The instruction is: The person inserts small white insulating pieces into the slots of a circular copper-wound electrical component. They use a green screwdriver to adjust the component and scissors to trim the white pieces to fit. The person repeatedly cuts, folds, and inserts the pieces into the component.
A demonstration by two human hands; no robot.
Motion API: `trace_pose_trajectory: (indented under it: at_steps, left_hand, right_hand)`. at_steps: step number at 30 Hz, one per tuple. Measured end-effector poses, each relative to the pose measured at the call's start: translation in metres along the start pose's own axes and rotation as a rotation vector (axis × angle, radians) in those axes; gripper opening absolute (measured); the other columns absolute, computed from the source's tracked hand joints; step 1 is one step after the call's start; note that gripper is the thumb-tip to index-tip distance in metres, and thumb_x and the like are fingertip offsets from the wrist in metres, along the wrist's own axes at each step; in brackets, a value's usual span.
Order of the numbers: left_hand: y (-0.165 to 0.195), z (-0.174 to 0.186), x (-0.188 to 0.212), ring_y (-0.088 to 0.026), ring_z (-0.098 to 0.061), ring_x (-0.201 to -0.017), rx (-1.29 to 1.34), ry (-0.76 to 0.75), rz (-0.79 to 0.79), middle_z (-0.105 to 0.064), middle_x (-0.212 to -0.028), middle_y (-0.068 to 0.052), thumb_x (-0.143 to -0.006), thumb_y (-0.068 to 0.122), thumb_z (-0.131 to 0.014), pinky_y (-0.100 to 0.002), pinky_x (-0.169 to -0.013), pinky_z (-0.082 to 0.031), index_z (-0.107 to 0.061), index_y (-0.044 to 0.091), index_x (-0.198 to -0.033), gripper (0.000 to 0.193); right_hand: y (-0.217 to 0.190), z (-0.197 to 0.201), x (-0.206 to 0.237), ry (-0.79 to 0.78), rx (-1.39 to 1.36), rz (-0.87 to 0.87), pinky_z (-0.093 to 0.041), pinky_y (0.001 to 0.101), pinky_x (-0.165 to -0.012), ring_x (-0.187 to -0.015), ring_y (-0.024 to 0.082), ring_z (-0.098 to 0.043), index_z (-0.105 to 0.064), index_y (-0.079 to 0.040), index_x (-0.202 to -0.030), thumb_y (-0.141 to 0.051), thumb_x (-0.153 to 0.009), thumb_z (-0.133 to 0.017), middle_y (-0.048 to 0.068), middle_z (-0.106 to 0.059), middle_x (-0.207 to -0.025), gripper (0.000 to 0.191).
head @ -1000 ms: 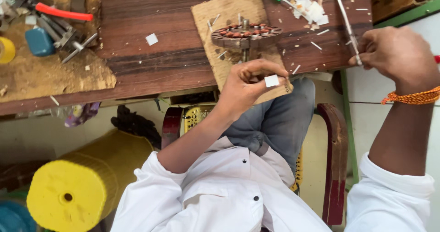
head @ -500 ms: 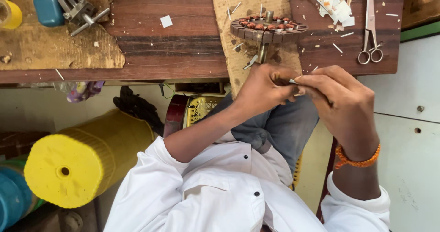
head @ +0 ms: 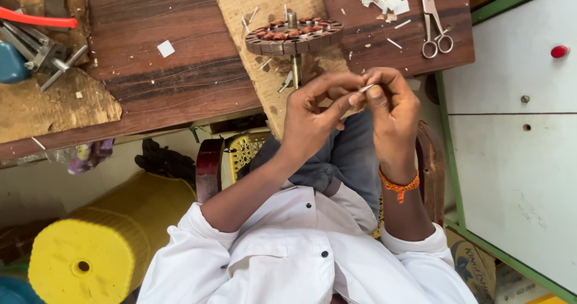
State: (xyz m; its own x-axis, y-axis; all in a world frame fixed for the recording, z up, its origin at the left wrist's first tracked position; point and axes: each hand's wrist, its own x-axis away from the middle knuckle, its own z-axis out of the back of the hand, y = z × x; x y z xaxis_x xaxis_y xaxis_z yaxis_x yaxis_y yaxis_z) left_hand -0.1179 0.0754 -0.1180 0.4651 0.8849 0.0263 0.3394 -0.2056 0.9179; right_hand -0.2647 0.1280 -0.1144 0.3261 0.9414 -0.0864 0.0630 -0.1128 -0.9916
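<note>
left hand [head: 312, 115]: grip pinching small white strip [head: 365, 89] at fingertips | right hand [head: 393, 103]: grip pinching the same strip from the other side | strip: held between both hands, above lap, just below counter [head: 180, 82] edge | round wound stator [head: 293, 33] on cardboard pad [head: 258, 6] beyond hands | scissors [head: 434, 21] on counter, right.

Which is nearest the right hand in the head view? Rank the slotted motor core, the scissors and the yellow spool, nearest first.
From the right hand:
1. Slotted motor core, on the bench just ahead of both hands.
2. Scissors, farther up the bench toward the picture's right edge.
3. Yellow spool, on the floor at the picture's lower left.
</note>
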Motion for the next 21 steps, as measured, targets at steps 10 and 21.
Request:
trace_pose_trajectory:
  at_steps: [10,21]
  left_hand:
    - [0.010,0.003,-0.001,-0.005,-0.069,-0.072,-0.225,-0.072,-0.159,-0.072,-0.090,-0.001,-0.103,0.006,-0.067,-0.020,-0.059,-0.054,-0.070,0.002,-0.110,0.008]
    - [0.018,0.003,0.005,-0.006,-0.069,-0.083,-0.100,-0.100,-0.083,-0.074,-0.097,-0.002,-0.102,0.015,-0.070,-0.020,-0.058,-0.058,-0.074,0.004,-0.114,0.016]
  right_hand:
    - [-0.021,0.003,0.013,0.012,0.311,0.162,-0.062,0.0257,-0.087,-0.095,0.014,-0.075,-0.064,0.003,-0.119,-0.007,-0.105,-0.072,0.010,-0.076,-0.104,0.019]
    - [-0.049,0.001,0.013,-0.037,0.888,0.571,-0.054,0.0246,-0.071,-0.084,0.016,-0.072,-0.068,-0.001,-0.104,0.009,-0.098,-0.084,0.011,-0.075,-0.100,0.020]
